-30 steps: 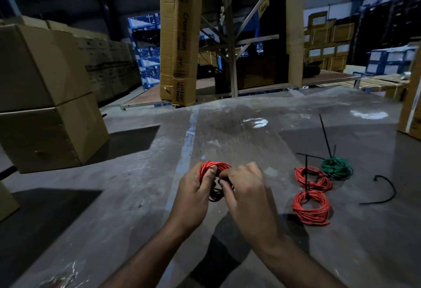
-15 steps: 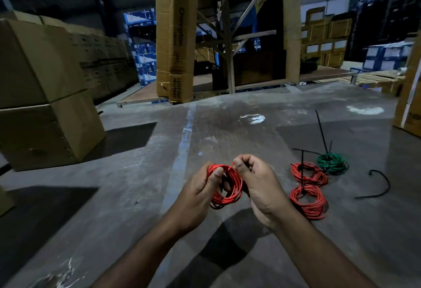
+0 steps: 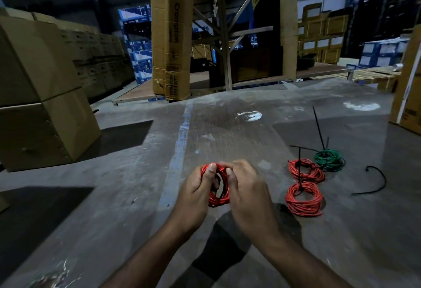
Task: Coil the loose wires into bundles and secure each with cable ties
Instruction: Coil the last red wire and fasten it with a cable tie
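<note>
Three tied coils (image 3: 305, 199) lie right of the held coil (image 3: 219, 193).

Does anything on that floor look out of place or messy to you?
Only slightly. One black cable tie lies loose and curled on the floor, right of the tied bundles. The green bundle has long tie tails sticking up untrimmed. Both hands hold a red coil.

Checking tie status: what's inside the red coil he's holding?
Through the red coil, held by the left hand and right hand, only dark shadow shows. The fingers cover part of the loop, so a tie there can't be confirmed.
</note>
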Demonstrator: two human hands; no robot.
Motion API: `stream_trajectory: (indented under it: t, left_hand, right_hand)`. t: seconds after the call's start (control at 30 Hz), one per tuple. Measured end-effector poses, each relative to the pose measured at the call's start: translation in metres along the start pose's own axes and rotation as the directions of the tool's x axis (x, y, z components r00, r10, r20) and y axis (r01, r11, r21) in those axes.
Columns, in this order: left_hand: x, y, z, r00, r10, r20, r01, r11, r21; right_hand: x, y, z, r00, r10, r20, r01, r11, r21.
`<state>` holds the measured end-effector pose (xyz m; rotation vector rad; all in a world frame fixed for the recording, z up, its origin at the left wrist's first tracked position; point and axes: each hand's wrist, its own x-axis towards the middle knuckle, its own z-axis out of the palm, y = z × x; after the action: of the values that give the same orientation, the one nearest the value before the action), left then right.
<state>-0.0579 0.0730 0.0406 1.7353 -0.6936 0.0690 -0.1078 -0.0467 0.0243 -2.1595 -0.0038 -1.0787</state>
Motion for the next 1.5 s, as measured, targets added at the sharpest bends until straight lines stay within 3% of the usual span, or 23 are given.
stream_trajectory:
  t: [0.1,0.17,0.27,0.37,0.43,0.53,0.6,0.67,0.77,0.83,0.9,0.97,1.03,1.07,1.13,1.2,1.27,1.37,1.5]
  left_hand:
    - [0.001,0.004,0.001,0.999,-0.039,0.010,0.039,0.998,-0.040]
    - [-0.003,0.008,0.003,1.000,-0.004,0.009,0.005,1.000,-0.021]
    - [-0.006,0.009,0.004,0.995,0.096,-0.005,-0.095,0.988,0.126]
    - [-0.006,0.006,0.002,0.985,0.171,-0.024,-0.158,0.947,0.280]
    - [-0.006,0.008,0.005,0.976,0.214,-0.042,-0.183,0.907,0.380]
    - [0.000,0.014,0.006,0.911,0.403,-0.083,-0.261,0.721,0.643]
    - [0.009,0.013,0.001,0.866,0.499,-0.023,-0.320,0.590,0.741]
    - [0.019,0.008,-0.008,0.822,0.558,0.114,-0.441,0.498,0.747]
    - [0.027,-0.002,-0.025,0.688,0.648,0.328,-0.632,0.312,0.710]
    - [0.030,-0.005,-0.032,0.637,0.673,0.376,-0.682,0.265,0.682]
    - [0.027,-0.007,-0.028,0.716,0.619,0.322,-0.640,0.400,0.656]
    - [0.017,-0.003,-0.017,0.866,0.432,0.253,-0.497,0.685,0.533]
    - [0.008,0.002,-0.011,0.946,0.116,0.304,-0.186,0.959,0.212]
    - [0.006,0.007,-0.011,0.920,-0.033,0.390,0.008,0.998,0.065]
    - [0.007,0.012,-0.017,0.816,-0.175,0.551,0.263,0.961,-0.084]
    - [0.010,0.019,-0.016,0.722,-0.260,0.641,0.474,0.861,-0.184]
    - [0.011,0.028,-0.007,0.666,-0.331,0.669,0.586,0.786,-0.194]
    - [0.010,0.040,0.021,0.703,-0.286,0.652,0.442,0.893,-0.084]
    - [0.003,0.046,0.058,0.755,-0.170,0.634,0.311,0.943,-0.118]
  right_hand:
    - [-0.010,-0.006,0.004,0.996,0.063,0.071,-0.065,0.998,0.027]
    - [-0.010,-0.007,0.006,0.994,0.100,0.044,-0.102,0.993,0.058]
    - [-0.006,-0.006,0.004,0.988,0.154,0.004,-0.152,0.970,0.191]
    - [-0.004,-0.008,0.006,0.957,0.273,0.094,-0.287,0.871,0.398]
    - [-0.005,-0.011,0.011,0.945,0.319,0.074,-0.319,0.848,0.424]
    - [-0.006,-0.019,0.014,0.928,0.373,-0.024,-0.337,0.862,0.379]
    - [-0.004,-0.026,0.009,0.898,0.440,-0.011,-0.398,0.822,0.407]
    - [-0.001,-0.028,0.000,0.837,0.531,0.130,-0.511,0.676,0.532]
    - [-0.002,-0.030,-0.011,0.773,0.482,0.413,-0.615,0.409,0.674]
    - [-0.002,-0.026,-0.015,0.756,0.440,0.485,-0.642,0.350,0.682]
    - [0.001,-0.025,-0.020,0.757,0.428,0.494,-0.651,0.430,0.625]
    - [0.006,-0.020,-0.025,0.795,0.438,0.420,-0.605,0.617,0.503]
    - [0.009,-0.011,-0.028,0.875,0.380,0.301,-0.470,0.816,0.337]
    - [0.008,-0.004,-0.030,0.899,0.339,0.277,-0.411,0.872,0.266]
    - [0.006,0.006,-0.035,0.907,0.313,0.283,-0.371,0.911,0.181]
    - [0.001,0.013,-0.042,0.903,0.309,0.298,-0.362,0.921,0.144]
    - [-0.004,0.015,-0.049,0.909,0.301,0.287,-0.345,0.932,0.113]
    - [-0.009,0.026,-0.062,0.920,0.325,0.221,-0.355,0.928,0.113]
    - [-0.015,0.043,-0.086,0.912,0.391,0.122,-0.402,0.912,0.086]
